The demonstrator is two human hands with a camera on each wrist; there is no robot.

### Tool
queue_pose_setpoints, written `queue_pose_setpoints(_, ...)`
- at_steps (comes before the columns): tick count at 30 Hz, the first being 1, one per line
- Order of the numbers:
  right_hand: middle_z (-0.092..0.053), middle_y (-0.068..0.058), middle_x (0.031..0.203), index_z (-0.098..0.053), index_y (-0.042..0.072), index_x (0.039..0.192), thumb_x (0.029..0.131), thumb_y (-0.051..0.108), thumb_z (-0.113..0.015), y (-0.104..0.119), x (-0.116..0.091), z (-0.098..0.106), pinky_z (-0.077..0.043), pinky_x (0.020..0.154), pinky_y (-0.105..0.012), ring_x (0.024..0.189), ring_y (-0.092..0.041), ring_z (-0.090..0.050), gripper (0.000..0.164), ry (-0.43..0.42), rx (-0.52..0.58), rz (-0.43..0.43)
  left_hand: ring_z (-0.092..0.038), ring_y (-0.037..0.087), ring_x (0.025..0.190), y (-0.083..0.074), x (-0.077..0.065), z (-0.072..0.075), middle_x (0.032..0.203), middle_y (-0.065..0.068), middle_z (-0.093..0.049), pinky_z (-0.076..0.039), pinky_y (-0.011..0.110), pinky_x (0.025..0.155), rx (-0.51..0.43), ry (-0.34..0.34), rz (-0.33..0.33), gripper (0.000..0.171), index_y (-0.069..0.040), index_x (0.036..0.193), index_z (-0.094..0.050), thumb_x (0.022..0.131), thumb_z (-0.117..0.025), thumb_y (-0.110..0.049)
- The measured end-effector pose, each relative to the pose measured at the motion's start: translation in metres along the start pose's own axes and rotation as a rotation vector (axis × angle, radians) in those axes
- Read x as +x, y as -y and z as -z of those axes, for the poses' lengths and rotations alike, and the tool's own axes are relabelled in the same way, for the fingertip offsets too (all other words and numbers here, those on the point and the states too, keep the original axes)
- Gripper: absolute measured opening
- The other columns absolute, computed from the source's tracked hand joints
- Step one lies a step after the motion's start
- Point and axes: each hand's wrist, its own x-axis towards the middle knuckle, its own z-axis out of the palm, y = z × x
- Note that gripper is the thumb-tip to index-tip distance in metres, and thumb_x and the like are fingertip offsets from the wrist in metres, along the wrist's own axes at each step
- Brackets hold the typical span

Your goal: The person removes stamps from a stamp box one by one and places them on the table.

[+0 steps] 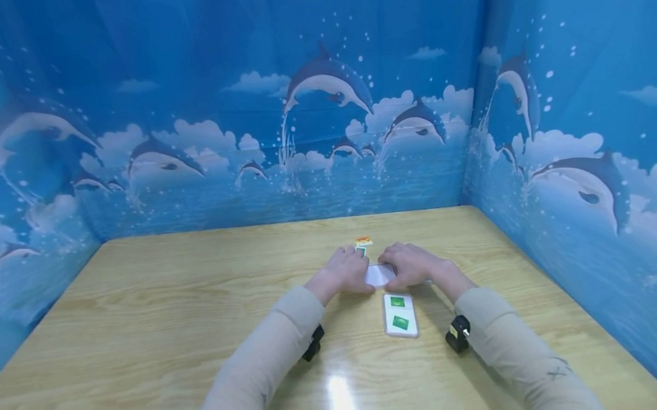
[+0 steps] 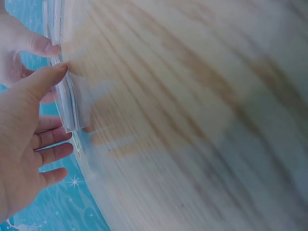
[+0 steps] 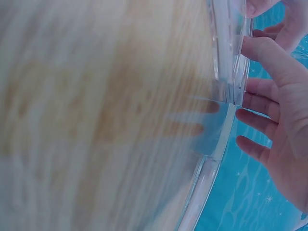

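Both hands are at a flat, clear plastic case [image 1: 379, 276] low over the table. My left hand [image 1: 345, 270] pinches its left end, thumb on the near side and forefinger behind. From the other end my right hand [image 1: 413, 266] holds it the same way. In the left wrist view the clear case [image 2: 71, 106] looks like stacked transparent layers, with the thumb pressed to its edge. The right wrist view shows the case [image 3: 233, 72] between thumb and fingers, the lower fingers spread behind it.
Nearer me lies a white rectangular case [image 1: 400, 326] with two green pictures. Beyond the hands are a small orange-and-white card [image 1: 363, 241] and a green-edged card [image 1: 361, 250]. Another clear plastic piece [image 3: 199, 192] lies by the right hand. Dolphin-print curtains [image 1: 327, 186] border the wooden table [image 1: 173, 324].
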Motion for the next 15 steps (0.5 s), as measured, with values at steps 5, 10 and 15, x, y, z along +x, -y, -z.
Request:
queue_pose_setpoints(5,-0.057,-0.008,0.116,-0.057,0.006,0.123,0.077,0.043,-0.069,0.0001,0.0005,0.001,-0.043,0.088,-0.04,0.104,-0.022,-0.052,0.06,-0.002,-0.009,0.011,-0.048,0.019,0.1,0.0003,-0.0003,-0.0007,0.116,0.004,-0.055,-0.037,0.037,0.093,-0.009,0.014,0.009,0.062,-0.011,0.122,-0.057,0.082,-0.058,-0.058)
queue_pose_setpoints(10,-0.056,-0.007,0.116,-0.057,0.008,0.123,0.076,0.043,-0.07,-0.0003,0.0018,0.0006,-0.043,0.087,-0.039,0.102,-0.021,-0.052,0.06,0.01,0.005,-0.008,-0.048,0.019,0.1,0.0015,-0.0004,-0.0004,0.117,0.004,-0.055,-0.037,0.036,0.092,-0.013,0.013,0.006,0.063,-0.01,0.121,-0.057,0.081,-0.058,-0.059)
queue_pose_setpoints(15,-0.056,-0.005,0.116,-0.056,0.009,0.124,0.076,0.043,-0.07,-0.0011,0.0034,-0.0002,-0.043,0.087,-0.038,0.101,-0.019,-0.052,0.061,0.028,0.032,-0.029,-0.048,0.018,0.1,0.0025,-0.001,0.0012,0.117,0.004,-0.055,-0.037,0.036,0.092,-0.015,0.024,0.006,0.061,-0.011,0.12,-0.058,0.081,-0.058,-0.059)
